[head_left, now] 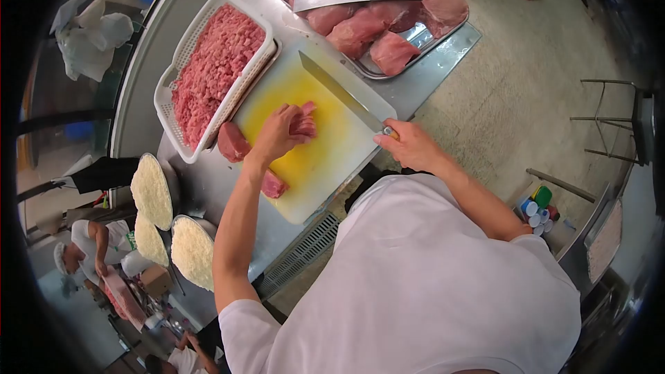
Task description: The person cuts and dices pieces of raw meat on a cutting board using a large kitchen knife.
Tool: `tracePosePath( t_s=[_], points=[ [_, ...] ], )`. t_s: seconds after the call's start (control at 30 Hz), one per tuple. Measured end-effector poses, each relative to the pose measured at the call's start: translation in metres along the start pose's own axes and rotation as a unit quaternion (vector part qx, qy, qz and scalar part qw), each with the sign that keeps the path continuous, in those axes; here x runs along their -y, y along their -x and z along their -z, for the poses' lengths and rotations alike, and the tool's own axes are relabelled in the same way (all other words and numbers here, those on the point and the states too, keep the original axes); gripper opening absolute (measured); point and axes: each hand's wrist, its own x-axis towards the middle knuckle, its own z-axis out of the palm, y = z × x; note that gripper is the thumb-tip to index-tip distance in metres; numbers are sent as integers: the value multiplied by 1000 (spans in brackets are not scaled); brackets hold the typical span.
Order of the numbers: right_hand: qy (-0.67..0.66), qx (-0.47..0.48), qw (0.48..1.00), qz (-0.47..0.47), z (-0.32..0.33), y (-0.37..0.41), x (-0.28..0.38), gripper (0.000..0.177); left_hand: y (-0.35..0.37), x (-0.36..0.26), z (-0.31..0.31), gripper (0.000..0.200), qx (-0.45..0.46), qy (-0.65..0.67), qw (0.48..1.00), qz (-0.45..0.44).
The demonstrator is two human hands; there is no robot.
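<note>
- Resting near the centre of the frame on the cutting board (pixel 325 161), the sliced meat (pixel 305 123) is partly covered by the left hand (pixel 276 134).
- The left hand's fingers are bent and drawn together over the sliced meat, which is pinched beneath them; how firmly cannot be told.
- The knife (pixel 339 92), slanted from upper centre toward the right of the board, is gripped at its handle by the right hand (pixel 413 145), with fingers wrapped closed.
- The sliced meat would be expected to be light, soft and slippery, easily squashed or slid apart; it is best taken from above, with fingertips tucked back.
- The knife is judged stiff and fairly light, and should be held only by the handle.
- Pink-red, moist-looking flesh is shown in the slices, bunched side by side.
- Darker red is seen in the meat chunk (pixel 233 143) left of centre; a smaller piece (pixel 274 185) is set below the left hand.
</note>
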Motion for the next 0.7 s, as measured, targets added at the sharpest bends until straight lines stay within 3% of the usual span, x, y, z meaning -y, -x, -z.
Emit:
tracePosePath(
  t_s=[0.13,0.2,0.33,0.4,0.5,0.53,0.6,0.7],
  points=[
    [-22,28,999,-8,8,-11,-11,38,-12,-5,4,56,57,96,992,60],
    [-41,47,998,0,13,-18,-17,37,-22,12,-12,60,-123,-43,987,-92],
    [-40,58,997,-19,24,-20,-11,36,-34,18,-8,61,-103,-33,992,-64],
    [-52,75,996,-26,27,-21,-8,35,-35,11,-4,60,-100,21,995,19],
    [-50,80,995,-24,27,-22,-7,34,-34,-2,3,66,-90,24,994,59],
    [-49,84,995,-23,28,-23,-6,34,-32,1,2,66,-92,25,993,63],
    [-44,80,995,-34,30,-23,-3,34,-31,7,-3,57,-106,-16,994,-14],
    [-39,88,995,-15,33,-25,-4,35,-36,15,-4,55,-103,-1,994,-34]
  ],
)
